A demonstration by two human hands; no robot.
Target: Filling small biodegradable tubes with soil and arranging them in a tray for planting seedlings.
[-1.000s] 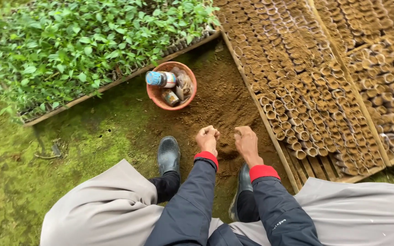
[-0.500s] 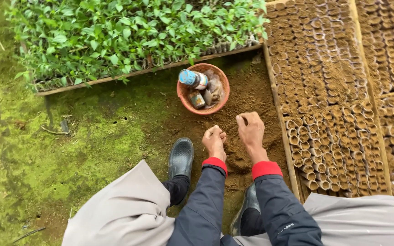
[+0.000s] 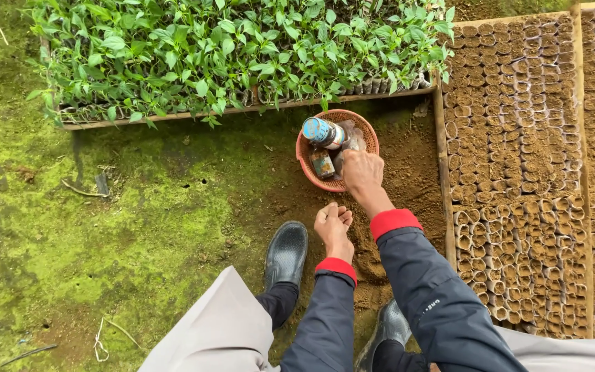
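My right hand [image 3: 363, 173] reaches forward into an orange woven basket [image 3: 306, 162] on the bare soil, its fingers down among the basket's contents; what it touches is hidden. A small jar with a blue lid [image 3: 324, 131] and a brown jar [image 3: 322, 164] lie in the basket beside clear plastic. My left hand [image 3: 332, 226] stays lower, over loose brown soil [image 3: 408, 186], with fingers curled palm-up; whether it holds soil I cannot tell. Both arms wear dark sleeves with red cuffs.
A wooden-framed bed of green seedlings [image 3: 228, 48] lies at the top. Beds of several soil-filled paper pots [image 3: 518, 172] fill the right side behind a wooden rail [image 3: 442, 179]. Mossy ground [image 3: 70, 241] spreads left. My black boots [image 3: 286, 253] stand below the hands.
My right hand has moved from the soil pile forward into the orange basket. My left hand lifted slightly and turned palm-up. The camera view shifted right.
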